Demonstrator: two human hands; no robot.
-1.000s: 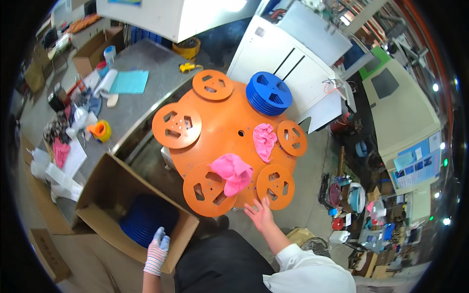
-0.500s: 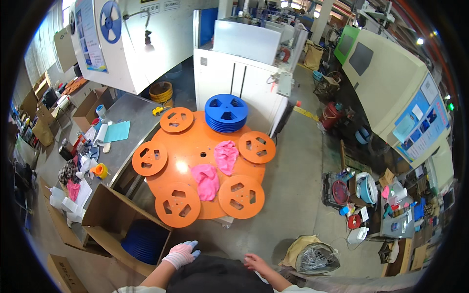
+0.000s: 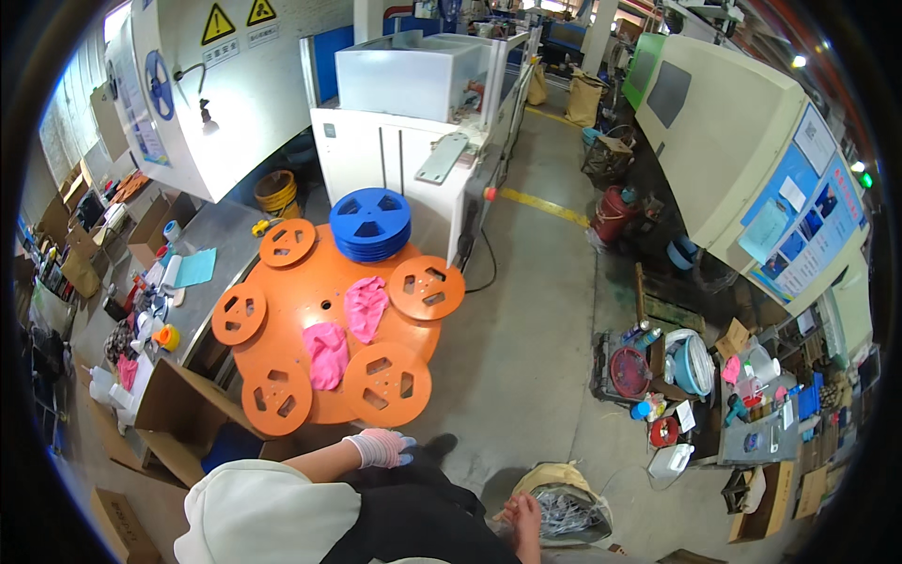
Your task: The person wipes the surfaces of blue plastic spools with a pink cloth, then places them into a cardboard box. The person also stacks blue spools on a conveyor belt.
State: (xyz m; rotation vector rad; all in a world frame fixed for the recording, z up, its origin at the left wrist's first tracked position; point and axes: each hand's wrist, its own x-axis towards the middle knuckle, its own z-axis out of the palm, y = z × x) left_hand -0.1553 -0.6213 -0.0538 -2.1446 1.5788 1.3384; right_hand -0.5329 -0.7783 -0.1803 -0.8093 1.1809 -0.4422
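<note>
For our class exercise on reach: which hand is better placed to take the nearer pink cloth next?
Probably the left hand, gloved: it is closer to that pink cloth on the orange table. The right hand is farther off, by the open bag.

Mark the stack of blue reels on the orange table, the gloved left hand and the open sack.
Stack of blue reels (image 3: 370,217): head view, middle of the top reel.
Gloved left hand (image 3: 381,448): head view, middle of the glove.
Open sack (image 3: 549,473): head view, its upper rim.
</note>
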